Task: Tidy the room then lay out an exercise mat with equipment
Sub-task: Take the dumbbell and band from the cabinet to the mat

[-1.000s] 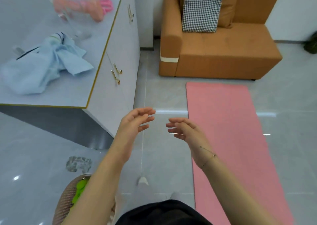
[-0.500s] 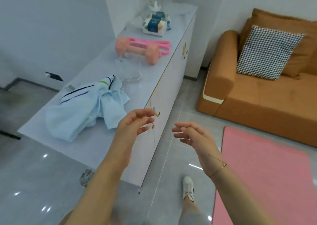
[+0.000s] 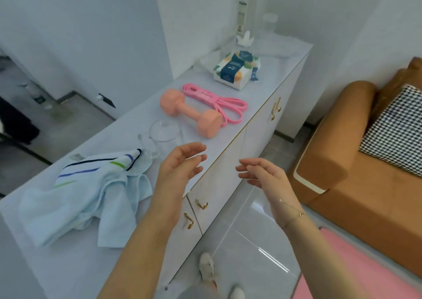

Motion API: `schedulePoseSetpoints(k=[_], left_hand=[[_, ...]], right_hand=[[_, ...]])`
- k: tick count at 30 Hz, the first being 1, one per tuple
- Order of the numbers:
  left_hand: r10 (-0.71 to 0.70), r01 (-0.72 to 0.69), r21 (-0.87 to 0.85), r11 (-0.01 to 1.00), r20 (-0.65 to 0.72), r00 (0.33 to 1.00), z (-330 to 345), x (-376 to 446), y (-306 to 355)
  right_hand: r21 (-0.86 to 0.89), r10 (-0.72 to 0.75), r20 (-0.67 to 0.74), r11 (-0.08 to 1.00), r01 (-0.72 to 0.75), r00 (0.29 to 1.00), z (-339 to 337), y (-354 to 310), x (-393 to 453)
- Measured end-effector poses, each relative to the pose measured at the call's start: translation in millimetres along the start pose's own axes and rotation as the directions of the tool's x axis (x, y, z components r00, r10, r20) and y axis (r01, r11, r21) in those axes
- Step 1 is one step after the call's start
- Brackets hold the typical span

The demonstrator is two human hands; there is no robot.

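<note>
A peach dumbbell lies on the white cabinet top, with a pink resistance band coiled just behind it. The pink exercise mat is spread on the floor at lower right. My left hand hovers open over the cabinet's front edge, a short way in front of the dumbbell. My right hand is open too, held in the air beyond the cabinet front. Neither hand holds anything.
A light blue towel lies crumpled on the cabinet's near end, beside a clear glass jug. A tissue pack and a tall bottle stand further back. An orange sofa with a checked cushion stands right.
My view has swung left and up from the mat toward the cabinet. Both hands stay open and have come nearer to the cabinet top and the dumbbell.
</note>
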State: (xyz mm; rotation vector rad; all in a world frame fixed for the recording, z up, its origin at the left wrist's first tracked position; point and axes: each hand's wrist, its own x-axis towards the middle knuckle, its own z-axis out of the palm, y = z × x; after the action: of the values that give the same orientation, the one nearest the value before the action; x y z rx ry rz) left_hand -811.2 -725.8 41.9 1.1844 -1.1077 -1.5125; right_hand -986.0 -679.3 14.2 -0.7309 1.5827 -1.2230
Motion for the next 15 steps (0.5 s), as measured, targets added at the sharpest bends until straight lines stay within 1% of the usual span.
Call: schedulePoseSetpoints(k=[2,5,7,9,12,15], left_hand=[[-0.025,0.024,-0.034,0.999,-0.043,0.999,19,23,-10],[-0.055,0.047,-0.053,0.998,-0.176,0.983,46,50,-26],[0.001,-0.008,-0.029,1.0,-0.232,0.973,58,70,-30],[0.063,-0.063,0.005,0.998,-0.242,0.968,65,88,-31],[0.122,-0.113,0.048,0.992,-0.286,0.95,65,117,-29],[0.086,-0.058,0.083,0.995,-0.39,0.917,68,142,-31]], right_hand=[[-0.026,-0.003,-0.008,1.0,0.003,1.0,-6,-9,31],[-0.057,0.0,-0.072,0.998,-0.004,0.997,-17,-21,65],[-0.089,-0.003,-0.071,0.996,-0.003,0.997,-22,-30,88],[-0.131,-0.004,-0.063,0.991,-0.005,0.998,-23,-39,110],[-0.155,-0.068,-0.039,0.986,0.061,0.997,-14,-50,147],[-0.245,-0.149,0.016,0.958,0.149,0.989,-2,-56,178]])
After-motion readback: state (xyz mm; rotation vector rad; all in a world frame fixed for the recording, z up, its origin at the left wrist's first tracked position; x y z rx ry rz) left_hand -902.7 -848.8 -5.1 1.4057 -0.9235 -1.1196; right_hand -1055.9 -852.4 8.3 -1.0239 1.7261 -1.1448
